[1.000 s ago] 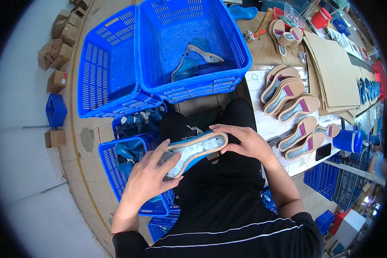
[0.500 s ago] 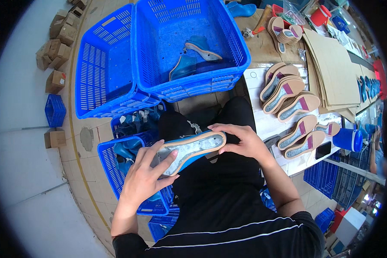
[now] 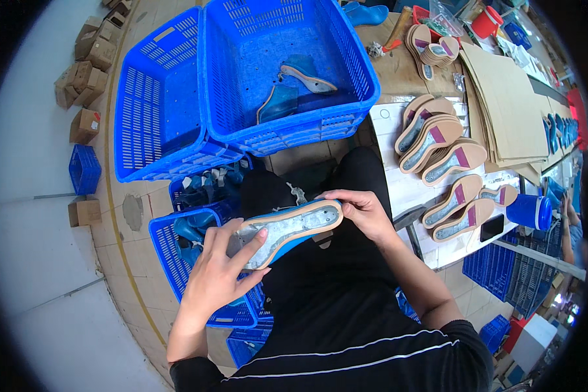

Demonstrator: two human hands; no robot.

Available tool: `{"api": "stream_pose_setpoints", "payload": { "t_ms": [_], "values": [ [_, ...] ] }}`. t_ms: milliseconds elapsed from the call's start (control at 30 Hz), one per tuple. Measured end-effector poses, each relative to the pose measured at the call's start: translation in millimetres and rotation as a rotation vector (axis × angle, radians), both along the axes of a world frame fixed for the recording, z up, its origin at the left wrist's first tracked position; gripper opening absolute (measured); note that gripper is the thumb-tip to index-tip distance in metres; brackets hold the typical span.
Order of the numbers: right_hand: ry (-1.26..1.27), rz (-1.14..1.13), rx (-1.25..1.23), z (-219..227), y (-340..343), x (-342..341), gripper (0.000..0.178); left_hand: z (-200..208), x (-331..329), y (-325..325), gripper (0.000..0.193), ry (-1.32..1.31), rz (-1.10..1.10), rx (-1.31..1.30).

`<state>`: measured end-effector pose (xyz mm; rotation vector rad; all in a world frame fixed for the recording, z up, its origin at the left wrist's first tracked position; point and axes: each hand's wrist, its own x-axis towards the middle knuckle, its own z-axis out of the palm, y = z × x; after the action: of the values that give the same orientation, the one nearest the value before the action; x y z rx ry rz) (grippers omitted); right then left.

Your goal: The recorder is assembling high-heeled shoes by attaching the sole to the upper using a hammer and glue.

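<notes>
Over my lap, a blue shoe last [image 3: 294,225] lies with its grey metal sole face up, edged by a tan insole rim. My left hand [image 3: 225,261] grips its wider end, fingers laid across the sole and thumb at the near edge. At the narrower heel end, my right hand [image 3: 367,212] pinches the rim between thumb and fingers. A ragged whitish scrap [image 3: 297,193] sticks up past the last's far edge. Tan insoles [image 3: 441,140] with purple patches and grey plates lie in stacks on the white bench to my right.
Two blue crates [image 3: 287,124] stand ahead, the right one holding two blue lasts. Another blue crate [image 3: 202,268] with lasts sits at my left. The bench also carries a hammer [image 3: 408,219], a phone [image 3: 492,227], a blue container [image 3: 528,212] and tan board sheets [image 3: 506,111].
My right hand has shifted slightly, its thumb drawing off the sole to the heel's edge. The left hand keeps its grip, and the last has barely moved.
</notes>
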<state>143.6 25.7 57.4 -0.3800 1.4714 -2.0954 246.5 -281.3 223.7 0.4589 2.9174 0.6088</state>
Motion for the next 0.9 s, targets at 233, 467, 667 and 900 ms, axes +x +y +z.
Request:
{"api": "stream_pose_setpoints", "payload": {
  "t_ms": [233,467,667,900],
  "values": [
    [-0.006,-0.013,-0.004,1.7,0.3,1.1,0.052,-1.5,-0.4,-1.3,0.073,-0.011,-0.023,-0.044],
    [-0.017,-0.005,0.01,-6.4,3.1,2.0,0.053,1.8,-0.6,2.9,0.073,-0.057,0.017,-0.022],
    [-0.081,0.027,-0.026,0.5,4.0,-1.4,0.06,1.3,-0.6,4.9,0.073,-0.043,0.037,-0.003],
    [-0.113,0.083,-0.002,1.5,5.0,-5.5,0.065,0.1,-0.4,3.4,0.074,-0.047,0.038,-0.002]
  ]
}}
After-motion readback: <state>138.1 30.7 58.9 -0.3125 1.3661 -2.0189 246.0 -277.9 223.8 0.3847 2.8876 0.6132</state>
